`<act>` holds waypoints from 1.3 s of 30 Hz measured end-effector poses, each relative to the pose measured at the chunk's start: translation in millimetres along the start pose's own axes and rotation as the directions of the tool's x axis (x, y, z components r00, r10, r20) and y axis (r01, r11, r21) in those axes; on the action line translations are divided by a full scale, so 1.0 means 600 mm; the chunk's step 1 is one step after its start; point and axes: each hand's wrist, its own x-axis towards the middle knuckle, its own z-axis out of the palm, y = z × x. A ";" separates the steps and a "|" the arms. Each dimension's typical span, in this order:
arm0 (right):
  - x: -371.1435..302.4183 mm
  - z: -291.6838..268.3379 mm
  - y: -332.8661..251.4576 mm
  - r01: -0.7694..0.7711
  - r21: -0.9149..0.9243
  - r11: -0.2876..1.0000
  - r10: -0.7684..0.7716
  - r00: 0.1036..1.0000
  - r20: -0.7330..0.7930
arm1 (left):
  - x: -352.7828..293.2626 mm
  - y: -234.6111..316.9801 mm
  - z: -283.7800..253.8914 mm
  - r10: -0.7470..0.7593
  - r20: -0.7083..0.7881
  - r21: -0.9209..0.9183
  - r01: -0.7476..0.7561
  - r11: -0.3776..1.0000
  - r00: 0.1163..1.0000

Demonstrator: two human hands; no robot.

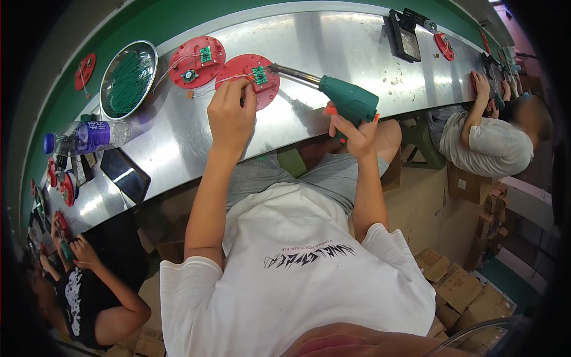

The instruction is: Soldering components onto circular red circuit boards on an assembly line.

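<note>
My right hand (358,135) grips a green soldering gun (351,99) by its handle. The gun's metal tip reaches left to the small green circuit board (259,75) on a red round plastic disc (270,98). At the near left part of that disc, my left hand (232,113) is closed in a pinch on thin wires (238,76) running to the board; its fingertips are partly hidden. Just behind and left, partly overlapped, lies a second red disc (196,47) with its own green board (206,55) and a small round speaker (190,75).
A metal bowl (156,62) of green wires (125,83) stands left on the steel bench (333,41). Closer sit a water bottle (95,135) and a dark tablet-like slab (125,174). A black soldering stand (405,38) is at the far right. Co-workers sit on both sides.
</note>
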 end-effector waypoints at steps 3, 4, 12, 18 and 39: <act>0.002 -0.009 0.006 0.049 -0.028 0.998 -0.049 0.999 0.004 | -0.001 0.001 -0.001 -0.002 0.002 -0.002 0.002 1.000 1.000; 0.004 -0.011 0.007 0.063 -0.034 0.997 -0.063 0.998 0.004 | -0.001 0.000 -0.001 0.001 0.004 -0.001 -0.001 1.000 1.000; 0.039 -0.019 0.003 0.109 0.164 0.980 -0.099 0.993 -0.067 | 0.000 0.003 0.000 -0.007 0.005 0.006 0.007 1.000 1.000; 0.048 -0.030 0.014 0.102 0.208 0.973 -0.077 0.989 -0.128 | 0.000 0.005 0.000 -0.008 0.010 0.015 0.007 1.000 1.000; 0.040 -0.051 0.028 0.155 0.328 0.932 -0.087 0.973 -0.215 | 0.003 0.029 -0.029 -0.027 -0.046 0.096 0.031 0.995 0.999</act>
